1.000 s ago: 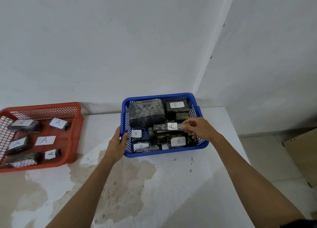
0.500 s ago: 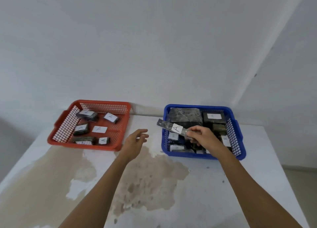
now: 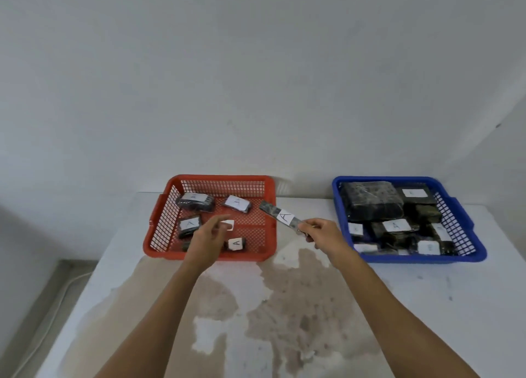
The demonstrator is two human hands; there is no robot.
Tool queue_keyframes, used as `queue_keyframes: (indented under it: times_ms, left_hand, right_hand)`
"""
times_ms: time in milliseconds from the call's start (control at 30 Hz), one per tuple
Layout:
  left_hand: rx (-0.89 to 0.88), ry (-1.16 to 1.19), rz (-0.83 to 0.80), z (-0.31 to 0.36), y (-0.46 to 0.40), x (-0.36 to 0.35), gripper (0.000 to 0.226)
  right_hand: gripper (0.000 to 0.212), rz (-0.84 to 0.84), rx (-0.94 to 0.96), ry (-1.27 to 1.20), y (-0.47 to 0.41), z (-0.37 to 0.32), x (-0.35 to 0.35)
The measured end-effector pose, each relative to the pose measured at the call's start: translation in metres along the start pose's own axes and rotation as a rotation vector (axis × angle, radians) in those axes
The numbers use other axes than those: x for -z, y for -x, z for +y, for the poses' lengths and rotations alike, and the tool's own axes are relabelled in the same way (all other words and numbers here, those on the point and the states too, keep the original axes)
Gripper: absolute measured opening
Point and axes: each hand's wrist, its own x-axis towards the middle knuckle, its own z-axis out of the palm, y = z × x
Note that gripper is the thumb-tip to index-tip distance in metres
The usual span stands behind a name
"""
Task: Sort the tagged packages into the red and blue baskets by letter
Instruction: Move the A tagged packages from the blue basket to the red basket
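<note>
Dark A-tagged package (image 3: 280,216) pinched in right hand (image 3: 321,233) beside red basket (image 3: 209,255), left hand (image 3: 206,239) loose

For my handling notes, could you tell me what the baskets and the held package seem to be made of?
Red basket and blue basket: likely moulded plastic, with uniform colour and lattice walls. Package tagged A in the right hand: apparently dark glossy film wrap with a white paper tag.

White table (image 3: 427,306) w/ brown stains, plain white walls (image 3: 256,78), grey floor (image 3: 34,306) at left

Basket (image 3: 267,184) left of other basket (image 3: 338,184) on table (image 3: 427,306)
</note>
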Motion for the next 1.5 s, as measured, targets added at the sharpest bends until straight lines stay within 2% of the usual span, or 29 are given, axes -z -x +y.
queue_keyframes:
  times_ms: [133, 233, 400, 567, 633, 767, 867, 1000, 1100, 1267, 1400, 1500]
  left_hand:
    - [-0.010, -0.022, -0.039, -0.031, -0.015, 0.037, 0.030]
    - [0.006, -0.009, -0.049, -0.046, -0.032, 0.056, 0.033]
    - [-0.081, -0.235, 0.099, -0.077, -0.064, 0.081, 0.042]
    - [-0.112, -0.345, 0.162, -0.117, -0.084, 0.099, 0.053]
    - [-0.116, -0.339, 0.166, -0.126, -0.085, 0.102, 0.056]
    - [-0.156, -0.312, 0.160, -0.136, -0.081, 0.100, 0.060]
    - [-0.153, -0.298, 0.157, -0.139, -0.082, 0.099, 0.061]
    - [-0.165, -0.312, 0.161, -0.142, -0.083, 0.098, 0.063]
    - [-0.170, -0.330, 0.168, -0.144, -0.084, 0.098, 0.065]
    - [-0.165, -0.328, 0.161, -0.145, -0.084, 0.098, 0.066]
    - [-0.164, -0.322, 0.162, -0.146, -0.084, 0.099, 0.066]
    - [-0.153, -0.315, 0.158, -0.146, -0.085, 0.098, 0.065]
  right_hand:
    - [0.021, 0.101, -0.036, -0.063, 0.001, -0.012, -0.065]
    - [0.025, 0.283, -0.055, -0.023, -0.009, -0.023, -0.104]
    - [0.018, 0.605, -0.013, 0.162, -0.025, -0.026, -0.153]
    - [0.018, 0.812, 0.043, 0.368, -0.034, -0.021, -0.179]
    - [0.021, 0.846, 0.030, 0.438, -0.037, -0.015, -0.186]
    - [0.034, 0.852, -0.021, 0.637, -0.042, -0.007, -0.195]
    - [0.040, 0.800, 0.068, 0.952, -0.044, -0.001, -0.190]
    - [0.034, 0.714, 0.181, 1.177, -0.041, 0.003, -0.177]
    - [0.037, 0.625, 0.265, 1.290, -0.039, 0.001, -0.174]
    - [0.054, 0.324, 0.273, 1.400, -0.049, -0.003, -0.180]
    - [0.047, 0.239, 0.276, 1.454, -0.051, -0.001, -0.182]
    - [0.035, 0.253, 0.368, 1.507, -0.052, 0.000, -0.178]
